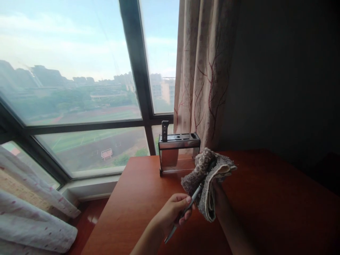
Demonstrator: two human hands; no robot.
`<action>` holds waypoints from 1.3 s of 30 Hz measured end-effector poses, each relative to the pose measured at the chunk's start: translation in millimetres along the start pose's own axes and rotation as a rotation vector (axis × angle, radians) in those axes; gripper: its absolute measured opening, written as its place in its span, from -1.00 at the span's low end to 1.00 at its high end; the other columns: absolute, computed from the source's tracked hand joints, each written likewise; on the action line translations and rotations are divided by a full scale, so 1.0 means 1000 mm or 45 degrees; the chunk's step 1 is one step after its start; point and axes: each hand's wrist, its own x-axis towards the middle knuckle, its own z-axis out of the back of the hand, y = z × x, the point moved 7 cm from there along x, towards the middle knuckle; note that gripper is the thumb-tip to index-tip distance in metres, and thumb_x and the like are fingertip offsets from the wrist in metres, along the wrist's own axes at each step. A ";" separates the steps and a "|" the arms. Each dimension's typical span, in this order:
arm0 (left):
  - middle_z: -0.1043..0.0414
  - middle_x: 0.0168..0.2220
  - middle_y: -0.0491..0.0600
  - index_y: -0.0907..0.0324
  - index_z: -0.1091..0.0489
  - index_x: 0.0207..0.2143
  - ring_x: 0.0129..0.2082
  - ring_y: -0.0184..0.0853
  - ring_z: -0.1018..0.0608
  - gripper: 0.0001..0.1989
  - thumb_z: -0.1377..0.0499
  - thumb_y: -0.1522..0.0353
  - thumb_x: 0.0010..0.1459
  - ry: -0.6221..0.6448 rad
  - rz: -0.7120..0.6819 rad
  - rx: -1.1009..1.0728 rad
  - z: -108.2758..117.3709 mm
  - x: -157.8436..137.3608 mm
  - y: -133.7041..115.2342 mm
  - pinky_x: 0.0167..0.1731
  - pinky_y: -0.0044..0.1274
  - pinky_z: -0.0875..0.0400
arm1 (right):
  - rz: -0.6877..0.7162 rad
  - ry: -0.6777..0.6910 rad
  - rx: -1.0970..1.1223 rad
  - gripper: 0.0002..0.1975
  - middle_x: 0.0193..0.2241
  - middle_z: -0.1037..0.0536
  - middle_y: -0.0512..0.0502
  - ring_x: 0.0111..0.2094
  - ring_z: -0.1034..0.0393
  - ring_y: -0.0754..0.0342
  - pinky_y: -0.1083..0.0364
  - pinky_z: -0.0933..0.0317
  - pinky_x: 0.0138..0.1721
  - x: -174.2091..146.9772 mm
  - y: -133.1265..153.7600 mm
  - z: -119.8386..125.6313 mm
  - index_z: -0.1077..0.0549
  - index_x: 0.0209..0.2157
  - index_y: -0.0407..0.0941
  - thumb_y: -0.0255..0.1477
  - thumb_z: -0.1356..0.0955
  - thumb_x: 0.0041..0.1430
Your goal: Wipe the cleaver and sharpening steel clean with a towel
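My left hand point(176, 209) is closed in a pinch around the slender metal blade of a knife point(196, 193). The knife slants, its pointed tip low and to the left, below my fingers. Its upper end runs into the folds of a grey, fluffy cloth point(205, 177) with a pale edge, where a dark part shows between the layers. Behind and under the cloth is my right hand point(218, 191), holding the bunched cloth from the right; most of its fingers are hidden. Both hands are above the reddish-brown table point(138, 184).
A clear-sided knife block point(179, 144) with a black top stands behind the cloth, one black-handled knife point(165, 131) upright in it. Beyond are a large window point(87, 125) and a patterned curtain point(202, 71). Another curtain point(34, 223) hangs at lower left, beside the table edge.
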 end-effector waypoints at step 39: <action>-0.28 -0.69 -0.17 0.25 -0.35 -0.45 -0.82 -0.59 -0.10 -0.61 -0.14 0.08 0.13 -0.137 -0.163 0.029 0.009 0.003 -0.006 -0.81 -0.65 0.18 | -0.101 0.111 0.110 -0.60 -0.45 -0.58 0.05 -0.46 -0.47 0.06 0.08 -0.38 -0.41 -0.001 -0.002 -0.014 -0.46 -0.32 -0.06 -0.23 -0.55 -0.21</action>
